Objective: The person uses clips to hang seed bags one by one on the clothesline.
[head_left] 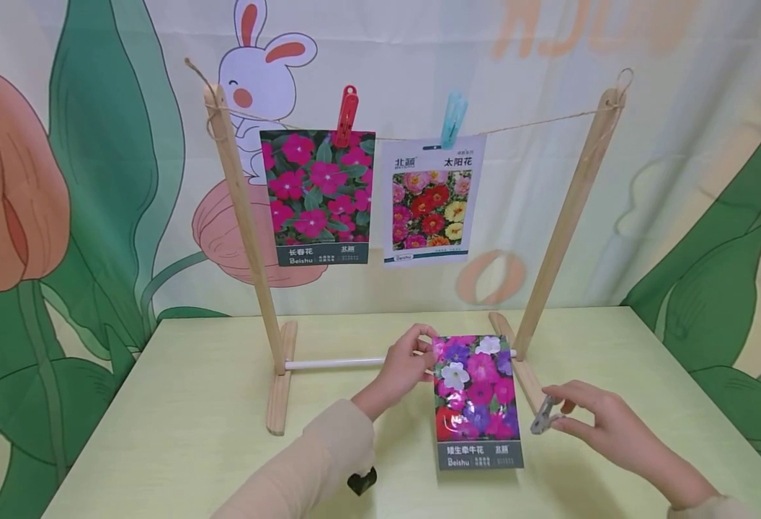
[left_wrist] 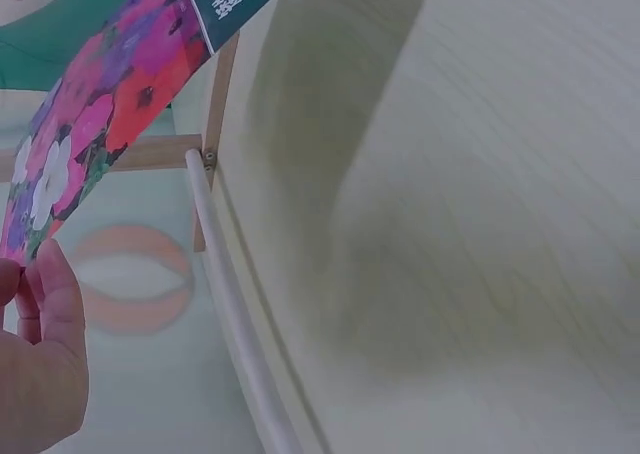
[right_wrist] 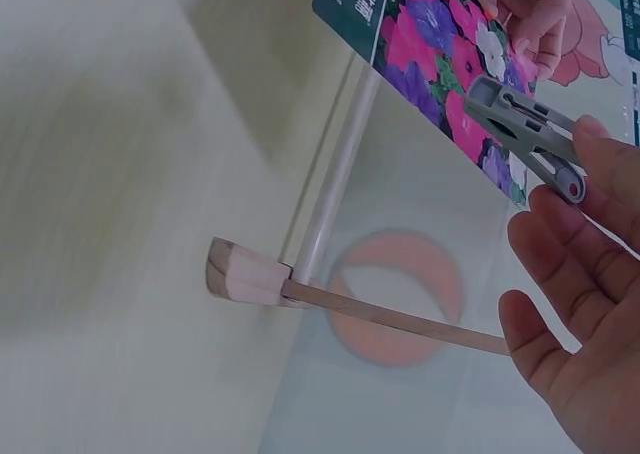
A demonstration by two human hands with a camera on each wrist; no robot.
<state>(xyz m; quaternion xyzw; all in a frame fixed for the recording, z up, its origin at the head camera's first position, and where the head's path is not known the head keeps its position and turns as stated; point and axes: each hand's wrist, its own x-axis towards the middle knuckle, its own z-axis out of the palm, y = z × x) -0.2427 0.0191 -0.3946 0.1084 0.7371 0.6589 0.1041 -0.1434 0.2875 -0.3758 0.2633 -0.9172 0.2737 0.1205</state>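
A pale yellow-green wooden table (head_left: 179, 432) carries a light wooden drying rack (head_left: 281, 375), standing on two flat feet joined by a white crossbar (head_left: 335, 362).

**Drying rack, hung packets, painted backdrop**

Standing on a pale green table (head_left: 179, 432): a wooden rack (head_left: 246, 223) strung with twine (head_left: 536, 121). Hung at twelve o'clock: a periwinkle seed packet (head_left: 318, 198) under a red clothespin (head_left: 346, 115), just beside a moss-rose packet (head_left: 429, 202) under a blue clothespin (head_left: 453, 117). Behind, at eleven o'clock, a cartoon rabbit (head_left: 260, 72) among leaves.
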